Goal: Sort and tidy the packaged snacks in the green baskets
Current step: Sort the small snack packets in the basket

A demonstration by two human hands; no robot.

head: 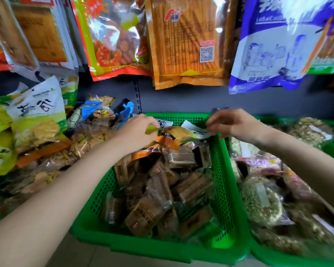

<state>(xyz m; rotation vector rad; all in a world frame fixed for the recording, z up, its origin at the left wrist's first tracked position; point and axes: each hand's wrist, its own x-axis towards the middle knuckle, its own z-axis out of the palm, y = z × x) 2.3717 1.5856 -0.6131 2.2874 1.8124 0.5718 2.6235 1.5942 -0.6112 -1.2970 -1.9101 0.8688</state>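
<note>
Left of the left hand (pixel 137 130), two green-and-white bags (pixel 37 116) stand over a loose heap of clear-wrapped snacks (pixel 52 160); the heap is too jumbled to count. The left hand pinches the left edge of one orange-and-yellow snack bag (pixel 178 132), which lies across the far end of the middle green basket (pixel 162 249) on top of many small brown packets (pixel 158 193), while the right hand (pixel 233 123) pinches the same bag's right edge. Below and right of the right hand, a second green basket (pixel 278 261) holds round seeded cakes (pixel 258 201), and above both hands four large bags (pixel 185 41) hang in full view.
</note>
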